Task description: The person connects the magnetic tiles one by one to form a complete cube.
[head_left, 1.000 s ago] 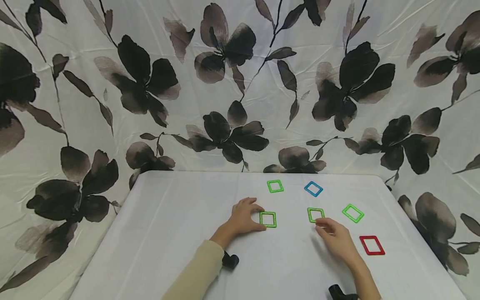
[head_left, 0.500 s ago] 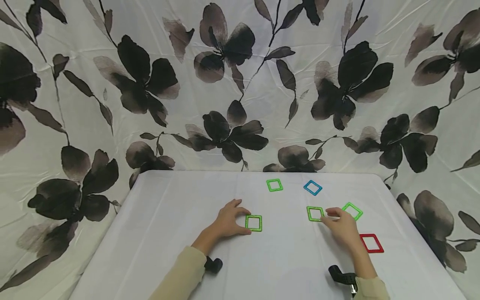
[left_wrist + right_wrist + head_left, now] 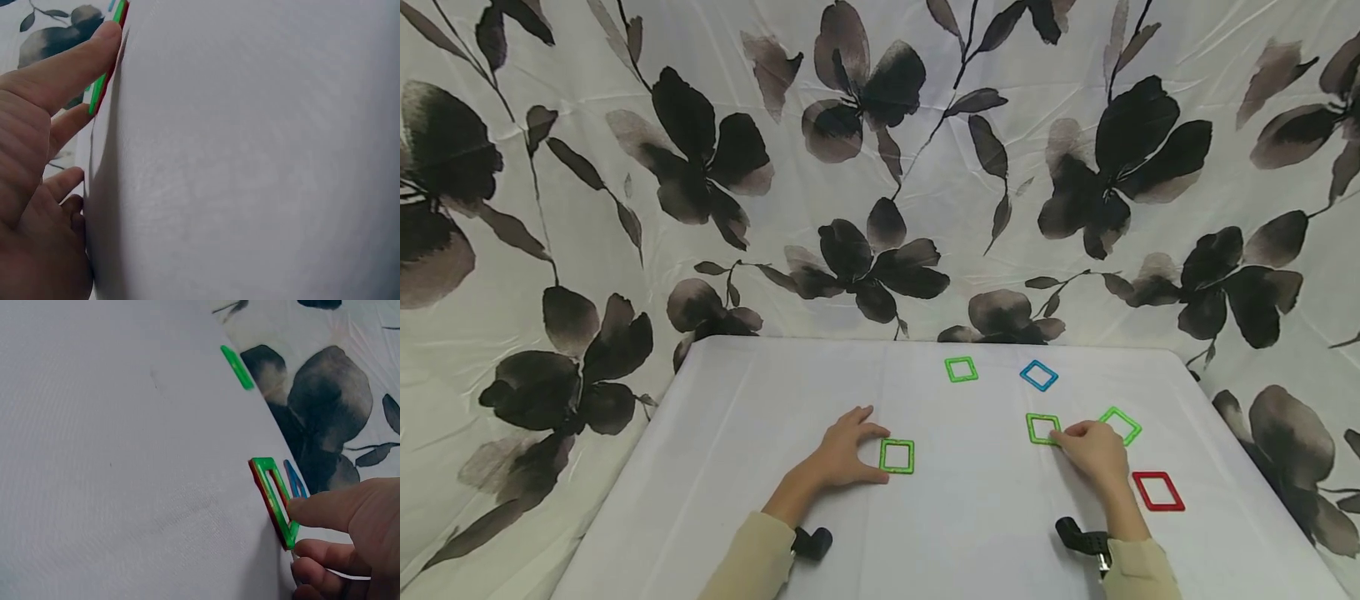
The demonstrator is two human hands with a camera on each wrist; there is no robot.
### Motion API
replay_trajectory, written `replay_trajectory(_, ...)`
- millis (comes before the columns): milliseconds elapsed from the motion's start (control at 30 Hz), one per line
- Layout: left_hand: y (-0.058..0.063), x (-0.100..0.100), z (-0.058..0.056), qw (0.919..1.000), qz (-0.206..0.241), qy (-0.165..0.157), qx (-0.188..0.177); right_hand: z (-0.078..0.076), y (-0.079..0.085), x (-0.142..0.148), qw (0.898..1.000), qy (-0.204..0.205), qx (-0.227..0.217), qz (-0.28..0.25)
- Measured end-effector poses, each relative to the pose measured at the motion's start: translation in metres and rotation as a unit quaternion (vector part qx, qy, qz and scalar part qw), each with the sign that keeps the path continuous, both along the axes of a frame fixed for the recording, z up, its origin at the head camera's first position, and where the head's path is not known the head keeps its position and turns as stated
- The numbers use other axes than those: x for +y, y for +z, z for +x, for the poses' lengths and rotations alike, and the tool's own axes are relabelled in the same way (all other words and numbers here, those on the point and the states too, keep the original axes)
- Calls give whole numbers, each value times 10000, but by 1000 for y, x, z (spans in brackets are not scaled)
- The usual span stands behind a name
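Note:
In the head view my left hand (image 3: 838, 457) holds a small green square frame (image 3: 912, 457) between thumb and a finger at its left corners. The left wrist view catches this frame (image 3: 98, 92) nearly edge-on, a red layer against its green one. Over to the right, my right hand (image 3: 1097, 454) pinches the right side of another green square frame (image 3: 1031, 428) with thumb and fingertips. Red also lines the edge of this frame (image 3: 279, 519) in the right wrist view. Its lower right corner is partly hidden by the fingers.
Around the right hand lie a green frame (image 3: 1127, 419) partly behind the hand and a red frame (image 3: 1144, 492). Farther back are a blue frame (image 3: 1047, 370) and a green frame (image 3: 950, 371). A flower-printed cloth (image 3: 865, 175) hangs behind the white table (image 3: 715, 433).
The left hand has slid its green square frame leftward and slightly nearer. The right hand has shifted from the lower edge of its frame to its right side; that frame stays in place.

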State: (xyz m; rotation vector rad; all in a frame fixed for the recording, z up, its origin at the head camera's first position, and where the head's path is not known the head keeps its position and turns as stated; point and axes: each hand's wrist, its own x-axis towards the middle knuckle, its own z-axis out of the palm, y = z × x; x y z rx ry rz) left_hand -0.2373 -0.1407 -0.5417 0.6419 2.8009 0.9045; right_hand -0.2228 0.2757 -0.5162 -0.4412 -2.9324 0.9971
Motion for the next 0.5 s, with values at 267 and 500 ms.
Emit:
replay_trajectory(267,6,-4,-2,9998,147,42,109,-1,4,-10,9992,-394,17,63)
replay_trajectory(500,6,-1,3,9999,23,81,81,-1,0,-12,9982,-490,284,-209)
